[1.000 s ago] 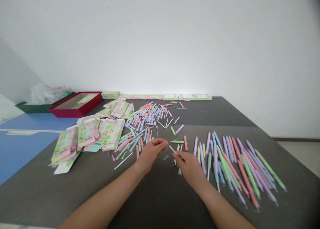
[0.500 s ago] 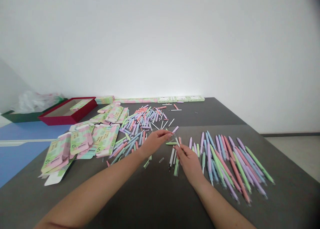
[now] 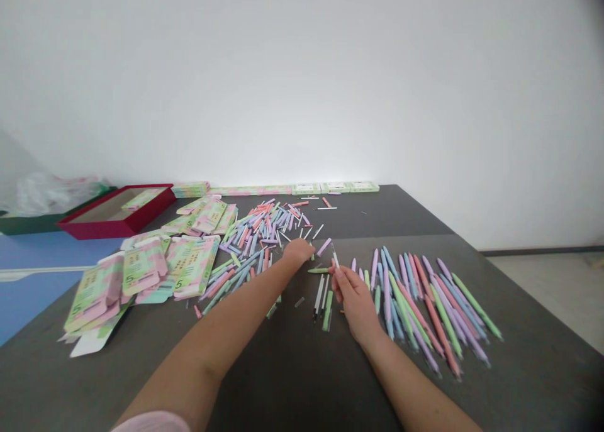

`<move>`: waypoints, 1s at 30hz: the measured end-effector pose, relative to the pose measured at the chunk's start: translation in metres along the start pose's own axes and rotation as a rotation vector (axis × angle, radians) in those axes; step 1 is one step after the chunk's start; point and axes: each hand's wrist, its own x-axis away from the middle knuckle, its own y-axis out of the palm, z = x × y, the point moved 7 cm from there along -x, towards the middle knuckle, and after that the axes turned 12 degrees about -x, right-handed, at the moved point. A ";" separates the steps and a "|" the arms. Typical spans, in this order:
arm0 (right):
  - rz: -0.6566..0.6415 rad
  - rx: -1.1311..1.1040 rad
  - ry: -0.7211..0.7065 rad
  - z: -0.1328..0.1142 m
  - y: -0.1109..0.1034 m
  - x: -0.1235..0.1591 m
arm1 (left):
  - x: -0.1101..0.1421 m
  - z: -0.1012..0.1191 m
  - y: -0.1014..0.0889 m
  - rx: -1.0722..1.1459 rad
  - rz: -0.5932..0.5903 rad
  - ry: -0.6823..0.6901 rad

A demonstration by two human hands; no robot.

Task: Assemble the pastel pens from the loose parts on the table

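My right hand (image 3: 353,293) pinches a white pen refill (image 3: 335,256), which points up and away from me. My left hand (image 3: 298,251) is at the right edge of the heap of pastel pen parts (image 3: 271,221), its fingers turned down and mostly hidden. A purple pen part (image 3: 324,247) lies just to its right. Between the hands, a green pen part (image 3: 319,270) rests on the dark table. Nearer to me lie several white refills with dark tips (image 3: 319,297) and a green barrel (image 3: 327,309).
Assembled-looking pens (image 3: 438,312) in pastel colours lie spread at the right. Printed cartons (image 3: 195,265) are piled at the left, beside a red box (image 3: 120,212) and a green tray (image 3: 42,223) with clear plastic. Small boxes (image 3: 306,189) line the wall.
My left hand has moved away from the refill in my right hand, left and outward to the heap. My right hand still holds the refill. The view has shifted slightly.
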 end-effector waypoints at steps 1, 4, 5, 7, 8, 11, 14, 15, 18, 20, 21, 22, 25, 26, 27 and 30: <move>0.000 -0.001 0.002 0.000 0.000 0.000 | -0.001 -0.002 0.000 0.061 -0.023 -0.021; -0.005 0.008 0.011 0.000 0.000 0.002 | 0.004 -0.007 -0.003 0.309 -0.056 -0.080; -0.010 0.016 0.009 0.000 0.000 0.002 | 0.009 -0.009 -0.006 0.397 -0.052 -0.086; -0.020 0.049 -0.006 0.000 0.001 0.002 | 0.022 -0.013 -0.012 0.584 -0.031 -0.091; -0.027 0.076 -0.016 -0.001 0.002 0.002 | 0.031 -0.015 -0.015 0.680 -0.015 -0.090; -0.049 0.197 -0.040 -0.001 0.005 0.003 | 0.058 -0.023 -0.024 0.958 0.042 -0.087; -0.082 0.328 -0.055 -0.002 0.009 0.004 | 0.083 -0.030 -0.029 1.191 0.078 -0.080; -0.096 0.363 -0.060 -0.001 0.010 0.005 | 0.090 -0.031 -0.030 1.253 0.082 -0.078; -0.131 0.442 -0.069 0.001 0.014 0.005 | 0.104 -0.030 -0.029 1.389 0.073 -0.069; -0.149 0.478 -0.073 0.003 0.015 0.005 | 0.109 -0.028 -0.027 1.444 0.064 -0.059; -0.157 0.490 -0.075 0.005 0.015 0.004 | 0.111 -0.026 -0.027 1.463 0.061 -0.053; -0.162 0.500 -0.077 0.007 0.015 0.003 | 0.112 -0.025 -0.026 1.478 0.058 -0.046; -0.164 0.524 -0.077 0.012 0.014 0.002 | 0.114 -0.021 -0.026 1.507 0.048 -0.021; -0.164 0.533 -0.077 0.013 0.014 0.001 | 0.115 -0.020 -0.026 1.503 0.049 -0.014; -0.164 0.543 -0.078 0.014 0.013 0.001 | 0.115 -0.019 -0.027 1.487 0.055 -0.009; -0.162 0.585 -0.084 0.013 0.013 0.001 | 0.116 -0.020 -0.031 1.341 0.129 -0.001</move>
